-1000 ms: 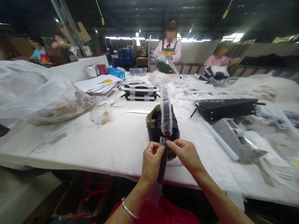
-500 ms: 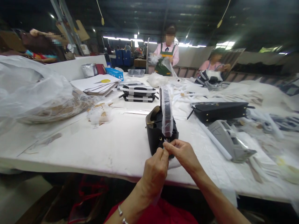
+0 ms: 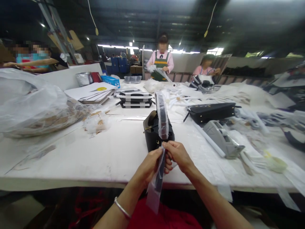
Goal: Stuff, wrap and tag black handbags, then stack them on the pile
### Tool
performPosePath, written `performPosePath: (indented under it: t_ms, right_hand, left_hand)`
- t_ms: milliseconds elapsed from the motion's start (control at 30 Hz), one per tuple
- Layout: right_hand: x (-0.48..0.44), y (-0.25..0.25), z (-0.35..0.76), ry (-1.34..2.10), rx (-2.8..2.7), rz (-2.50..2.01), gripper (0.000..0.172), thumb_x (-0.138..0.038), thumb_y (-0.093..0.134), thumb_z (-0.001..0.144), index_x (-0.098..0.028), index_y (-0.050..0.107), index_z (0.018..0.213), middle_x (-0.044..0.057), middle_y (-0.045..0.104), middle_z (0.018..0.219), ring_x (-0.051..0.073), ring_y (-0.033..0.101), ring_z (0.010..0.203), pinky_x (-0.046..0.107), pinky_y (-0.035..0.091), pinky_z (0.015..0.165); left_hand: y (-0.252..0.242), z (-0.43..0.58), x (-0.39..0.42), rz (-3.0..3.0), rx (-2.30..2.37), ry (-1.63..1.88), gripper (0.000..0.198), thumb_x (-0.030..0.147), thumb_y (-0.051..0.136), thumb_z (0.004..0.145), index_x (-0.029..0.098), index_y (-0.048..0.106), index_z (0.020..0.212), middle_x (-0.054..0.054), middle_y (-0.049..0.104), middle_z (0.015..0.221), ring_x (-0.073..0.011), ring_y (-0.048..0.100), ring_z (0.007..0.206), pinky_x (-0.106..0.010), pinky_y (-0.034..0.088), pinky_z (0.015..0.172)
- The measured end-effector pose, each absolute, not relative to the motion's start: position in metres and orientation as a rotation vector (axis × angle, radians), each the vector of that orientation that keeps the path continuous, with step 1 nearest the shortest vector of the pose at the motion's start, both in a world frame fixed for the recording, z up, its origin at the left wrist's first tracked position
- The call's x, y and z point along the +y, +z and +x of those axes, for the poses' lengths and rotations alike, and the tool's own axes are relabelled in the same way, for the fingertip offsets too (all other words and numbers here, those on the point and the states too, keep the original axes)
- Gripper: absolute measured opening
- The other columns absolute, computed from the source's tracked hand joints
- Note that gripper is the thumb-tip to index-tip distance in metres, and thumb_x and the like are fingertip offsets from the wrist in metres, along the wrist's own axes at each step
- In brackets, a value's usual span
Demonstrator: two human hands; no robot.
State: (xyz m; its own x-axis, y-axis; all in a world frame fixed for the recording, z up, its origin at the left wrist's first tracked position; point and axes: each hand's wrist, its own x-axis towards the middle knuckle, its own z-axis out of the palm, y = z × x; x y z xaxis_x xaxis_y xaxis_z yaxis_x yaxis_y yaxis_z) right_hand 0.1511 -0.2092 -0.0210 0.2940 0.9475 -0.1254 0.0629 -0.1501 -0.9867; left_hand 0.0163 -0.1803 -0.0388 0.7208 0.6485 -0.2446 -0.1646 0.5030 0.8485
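Note:
A small black handbag [image 3: 152, 133] stands on the white table [image 3: 100, 156] in front of me. Its black strap [image 3: 162, 111], sheathed in a clear plastic sleeve, arches up over the bag and comes down to my hands. My left hand [image 3: 150, 163] pinches the strap and the plastic sleeve [image 3: 153, 190], whose loose end hangs below the table edge. My right hand [image 3: 177, 154] grips the same strap from the right, fingers closed, touching the left hand.
A grey tape dispenser [image 3: 222, 140] and another black bag [image 3: 211, 111] lie to the right. Stacked flat packs [image 3: 134, 98] sit behind, a big plastic bag of cardboard pieces [image 3: 35, 105] at left. Other people [image 3: 162, 60] work at the far side.
The camera view has shifted, so the bag sits further left. My left hand now shows its fingers around the strap and the sleeve's loose end hangs down again.

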Motion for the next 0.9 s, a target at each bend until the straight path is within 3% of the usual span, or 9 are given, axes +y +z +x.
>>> performPosePath:
  t_ms: [100, 200, 367, 500, 600, 800, 900]
  right_hand:
    - [-0.209, -0.023, 0.152, 0.943, -1.067, -1.556, 0.041, -0.052, 0.058, 0.081, -0.020, 0.050, 0.056, -0.004, 0.050, 0.047, 0.009, 0.041, 0.042, 0.022, 0.030, 0.044]
    - [-0.214, -0.018, 0.159, 0.785, -1.162, -1.611, 0.042, -0.050, 0.051, 0.086, -0.020, 0.053, 0.057, -0.004, 0.051, 0.048, 0.010, 0.044, 0.046, 0.023, 0.035, 0.049]
    - [-0.259, 0.007, 0.225, 0.639, -1.108, -1.703, 0.025, -0.041, 0.062, 0.076, -0.018, 0.065, 0.066, -0.002, 0.062, 0.060, 0.014, 0.055, 0.060, 0.025, 0.041, 0.062]
    - [-0.318, 0.024, 0.329, 0.341, -1.003, -2.030, 0.027, -0.043, 0.064, 0.071, -0.020, 0.065, 0.057, -0.001, 0.062, 0.058, 0.016, 0.055, 0.061, 0.027, 0.038, 0.062]
    - [-0.341, 0.023, 0.401, 0.143, -0.747, -2.196, 0.026, -0.043, 0.068, 0.068, -0.020, 0.065, 0.056, 0.000, 0.058, 0.052, 0.016, 0.050, 0.055, 0.027, 0.031, 0.054]
    - [-0.325, -0.006, 0.458, 0.423, -0.600, -2.151, 0.032, -0.048, 0.072, 0.065, -0.017, 0.066, 0.064, -0.010, 0.029, 0.039, 0.009, 0.027, 0.042, 0.024, 0.017, 0.045]
    - [-0.312, -0.017, 0.463, 0.523, -0.576, -2.095, 0.032, -0.046, 0.075, 0.061, -0.017, 0.060, 0.060, -0.010, 0.030, 0.040, 0.007, 0.024, 0.042, 0.024, 0.016, 0.044]
  left_hand:
    - [-0.038, 0.026, -0.180, 0.804, 0.587, 0.472, 0.050, 0.062, 0.070, 0.071, 0.016, 0.054, 0.082, 0.006, 0.048, 0.055, -0.0043, 0.039, 0.038, -0.016, 0.029, 0.036]
    - [-0.038, 0.029, -0.186, 0.866, 0.684, 0.538, 0.054, 0.065, 0.072, 0.065, 0.017, 0.054, 0.081, 0.012, 0.036, 0.048, -0.0008, 0.021, 0.033, -0.014, 0.015, 0.031]
    - [-0.047, 0.029, -0.188, 0.989, 0.833, 0.700, 0.055, 0.068, 0.069, 0.065, 0.017, 0.054, 0.079, 0.012, 0.037, 0.047, -0.0010, 0.022, 0.031, -0.014, 0.017, 0.030]
    - [-0.054, 0.033, -0.186, 0.988, 0.851, 0.741, 0.055, 0.068, 0.071, 0.063, 0.017, 0.054, 0.078, 0.012, 0.037, 0.046, -0.0012, 0.023, 0.030, -0.014, 0.018, 0.029]
    - [-0.054, 0.036, -0.187, 0.982, 0.867, 0.758, 0.056, 0.068, 0.073, 0.060, 0.017, 0.055, 0.077, 0.012, 0.038, 0.045, -0.0014, 0.024, 0.031, -0.014, 0.018, 0.029]
    - [-0.052, 0.037, -0.190, 0.962, 0.891, 0.782, 0.057, 0.066, 0.076, 0.057, 0.017, 0.056, 0.078, 0.011, 0.039, 0.045, -0.0013, 0.025, 0.031, -0.013, 0.019, 0.029]
    - [-0.052, 0.036, -0.191, 0.950, 0.895, 0.799, 0.057, 0.066, 0.077, 0.057, 0.017, 0.056, 0.078, 0.012, 0.038, 0.044, -0.0014, 0.024, 0.031, -0.013, 0.018, 0.029]
